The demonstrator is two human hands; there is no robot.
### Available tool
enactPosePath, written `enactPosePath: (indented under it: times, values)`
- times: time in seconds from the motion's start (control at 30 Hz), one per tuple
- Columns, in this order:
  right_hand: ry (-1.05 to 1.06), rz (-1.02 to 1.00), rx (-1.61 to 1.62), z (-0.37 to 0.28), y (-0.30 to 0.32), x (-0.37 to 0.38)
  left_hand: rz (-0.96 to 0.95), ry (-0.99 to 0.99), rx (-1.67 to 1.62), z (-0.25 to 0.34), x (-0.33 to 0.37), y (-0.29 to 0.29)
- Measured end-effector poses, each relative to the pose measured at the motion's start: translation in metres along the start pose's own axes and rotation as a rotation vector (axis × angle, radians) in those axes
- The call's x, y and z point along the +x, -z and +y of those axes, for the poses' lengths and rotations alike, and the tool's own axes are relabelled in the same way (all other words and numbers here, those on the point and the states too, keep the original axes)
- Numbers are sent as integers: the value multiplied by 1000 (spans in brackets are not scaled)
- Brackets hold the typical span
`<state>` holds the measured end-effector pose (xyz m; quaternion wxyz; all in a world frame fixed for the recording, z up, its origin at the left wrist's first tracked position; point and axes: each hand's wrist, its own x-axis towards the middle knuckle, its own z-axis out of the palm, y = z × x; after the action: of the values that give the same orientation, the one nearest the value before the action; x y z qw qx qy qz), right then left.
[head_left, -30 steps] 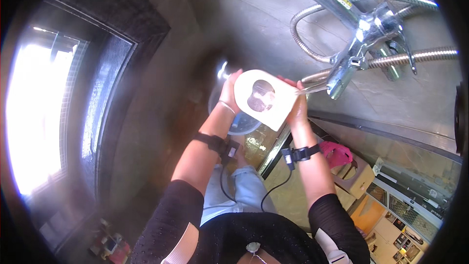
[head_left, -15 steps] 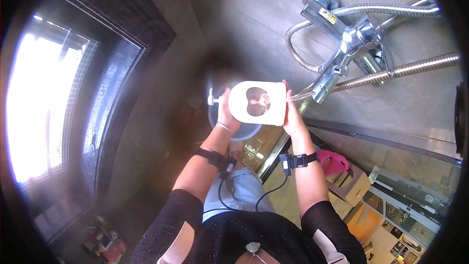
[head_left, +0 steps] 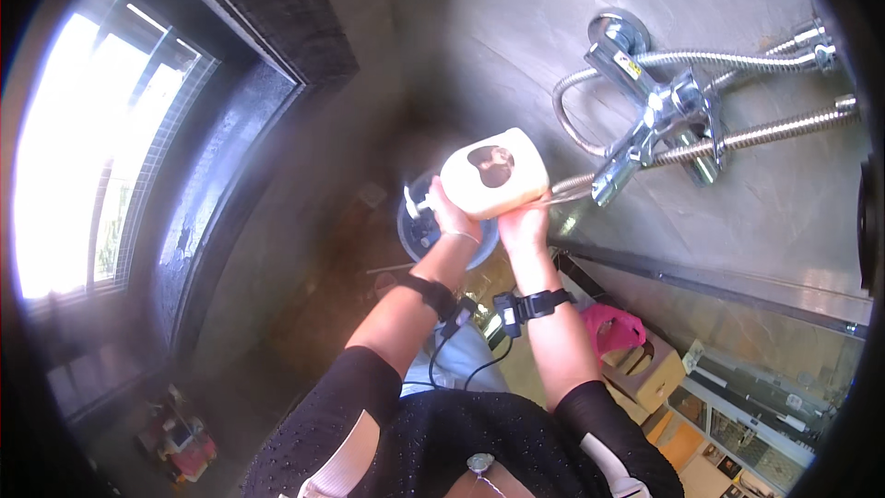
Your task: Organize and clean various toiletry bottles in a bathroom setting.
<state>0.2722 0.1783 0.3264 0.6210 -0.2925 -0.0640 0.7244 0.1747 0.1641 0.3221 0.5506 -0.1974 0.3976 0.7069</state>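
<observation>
A white, rounded plastic box [head_left: 527,166] with a dark, heart-like opening in its face is held up in front of me, tilted. My left hand [head_left: 452,212] grips its left end from below. My right hand [head_left: 523,226] supports its lower right side; most fingers of both hands are hidden beneath it. Beside my left hand juts a small white T-shaped piece [head_left: 412,202]; what it belongs to cannot be made out. Water streams from the chrome faucet [head_left: 619,173] onto the box's right edge near my right hand. Under the box stands a clear bluish bucket [head_left: 406,240], partly covered.
Metal shower hoses [head_left: 784,127] loop from the faucet along the grey wall. A bright window [head_left: 92,157] is at the left. At the lower right are a pink bag [head_left: 616,330], a beige stool-like piece [head_left: 656,378] and a glass-fronted shelf [head_left: 737,415].
The box has turned from level to tilted, its right end swung upward. My right hand has shifted from its right end to underneath. The view has moved slightly.
</observation>
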Motion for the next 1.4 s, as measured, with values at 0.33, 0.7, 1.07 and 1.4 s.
enactPosePath:
  times: [0.33,0.7,1.07,1.4]
  values:
    - [-164,-140,-146,-11,1,21,-31,118,-173,-12,-44,-11]
    - [193,220,-1206,-2,-13,-22,-125,-382,460,-28,-13,-15]
    - [-202,62,-317,-34,22,-7,-539,-704,1700,-36,-41,-30]
    - [-220,-24,-769,-51,-6,-46,-408,-699,1158,29,-30,11]
